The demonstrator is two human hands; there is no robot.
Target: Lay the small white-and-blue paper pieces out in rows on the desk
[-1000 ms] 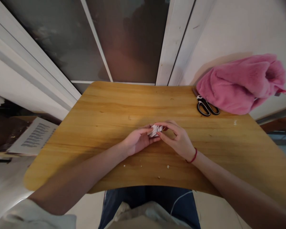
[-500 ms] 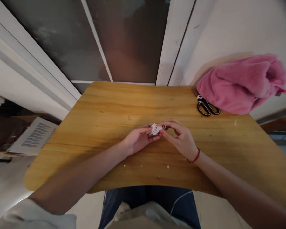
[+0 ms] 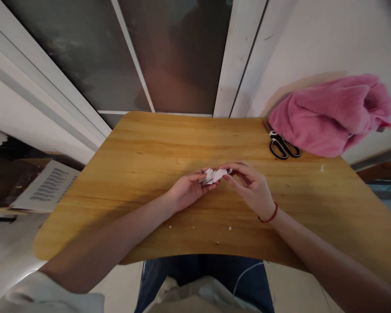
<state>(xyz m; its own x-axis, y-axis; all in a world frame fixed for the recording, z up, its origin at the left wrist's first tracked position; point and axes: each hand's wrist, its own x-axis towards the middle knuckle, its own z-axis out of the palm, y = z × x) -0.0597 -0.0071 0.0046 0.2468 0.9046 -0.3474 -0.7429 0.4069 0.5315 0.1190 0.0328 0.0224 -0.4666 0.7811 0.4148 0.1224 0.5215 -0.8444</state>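
Note:
Above the middle of the wooden table, my left hand (image 3: 189,191) holds a small bunch of white paper pieces (image 3: 208,176) between thumb and fingers. My right hand (image 3: 249,187), with a red cord on the wrist, pinches one white paper piece (image 3: 220,174) at its right end. That piece slants out from the bunch, its left end still against the other pieces. What is printed or drawn on the paper is too small to tell.
Black-handled scissors (image 3: 284,147) lie at the back right of the table (image 3: 150,152), partly under a pink plush cloth item (image 3: 332,115). Tiny white scraps (image 3: 230,228) dot the near side. A cardboard box (image 3: 48,184) stands low on the left.
My right hand has shifted slightly right, drawing a white paper piece partly out of the bunch. My left hand has hardly moved.

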